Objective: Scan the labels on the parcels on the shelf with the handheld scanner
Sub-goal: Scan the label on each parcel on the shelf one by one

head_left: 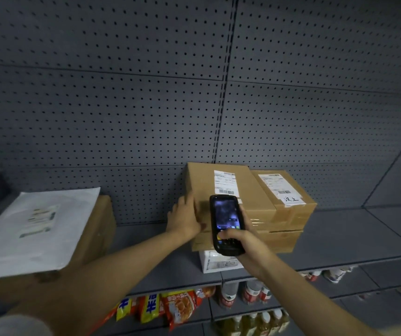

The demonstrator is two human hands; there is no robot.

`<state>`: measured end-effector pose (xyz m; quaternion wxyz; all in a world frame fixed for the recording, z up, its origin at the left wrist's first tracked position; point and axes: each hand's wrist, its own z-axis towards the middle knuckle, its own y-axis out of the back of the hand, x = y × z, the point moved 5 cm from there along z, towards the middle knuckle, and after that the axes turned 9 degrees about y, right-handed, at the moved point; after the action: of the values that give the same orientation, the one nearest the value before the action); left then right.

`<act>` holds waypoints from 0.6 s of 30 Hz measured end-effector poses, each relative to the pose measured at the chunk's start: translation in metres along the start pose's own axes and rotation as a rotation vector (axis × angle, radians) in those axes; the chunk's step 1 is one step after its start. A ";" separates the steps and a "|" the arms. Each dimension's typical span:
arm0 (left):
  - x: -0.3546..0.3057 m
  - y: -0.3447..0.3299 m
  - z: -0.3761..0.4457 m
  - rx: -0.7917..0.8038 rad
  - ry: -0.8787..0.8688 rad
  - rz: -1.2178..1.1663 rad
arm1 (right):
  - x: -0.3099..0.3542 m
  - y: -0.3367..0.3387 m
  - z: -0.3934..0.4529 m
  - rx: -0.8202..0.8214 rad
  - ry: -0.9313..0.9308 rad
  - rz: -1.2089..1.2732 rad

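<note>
Right hand (248, 241) grips scanner (226, 224), nose aimed up at label (225, 182) just beyond it. Left hand (185, 218) lies flat on box (221, 190) left edge, fingers straight.

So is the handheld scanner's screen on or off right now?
On. The scanner, gripped in the right hand, shows a lit bluish display with small coloured icons near its lower edge.
</note>
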<state>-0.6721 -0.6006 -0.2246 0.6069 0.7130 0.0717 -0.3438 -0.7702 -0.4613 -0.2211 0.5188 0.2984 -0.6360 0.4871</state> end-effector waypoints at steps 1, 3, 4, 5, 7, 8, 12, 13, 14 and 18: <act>0.007 0.006 -0.007 -0.022 -0.008 0.036 | -0.004 -0.011 0.001 0.030 -0.002 -0.001; 0.023 0.020 -0.020 -0.074 -0.010 0.106 | -0.014 -0.032 0.002 0.088 -0.019 0.001; 0.033 0.028 -0.026 -0.103 -0.004 0.132 | -0.021 -0.042 0.003 0.114 -0.036 0.008; 0.045 0.037 -0.033 -0.129 0.008 0.155 | -0.028 -0.052 0.002 0.139 -0.058 0.016; 0.072 0.056 -0.049 -0.172 0.045 0.217 | -0.041 -0.071 -0.001 0.172 -0.097 0.029; 0.086 0.064 -0.059 -0.194 0.059 0.261 | -0.046 -0.082 -0.003 0.195 -0.112 0.032; 0.141 0.077 -0.111 -0.183 0.112 0.450 | -0.065 -0.131 -0.016 0.266 -0.157 0.081; 0.156 0.075 -0.124 -0.165 0.140 0.478 | -0.069 -0.144 -0.020 0.297 -0.160 0.080; 0.170 0.074 -0.137 -0.145 0.167 0.497 | -0.075 -0.156 -0.025 0.320 -0.171 0.072; 0.217 0.084 -0.164 -0.136 0.247 0.495 | -0.098 -0.194 -0.045 0.370 -0.228 0.038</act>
<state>-0.3987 -0.5400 -0.2770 0.7056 0.7029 -0.0084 -0.0900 -0.5540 -0.4991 -0.2551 0.3706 0.4298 -0.5960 0.5681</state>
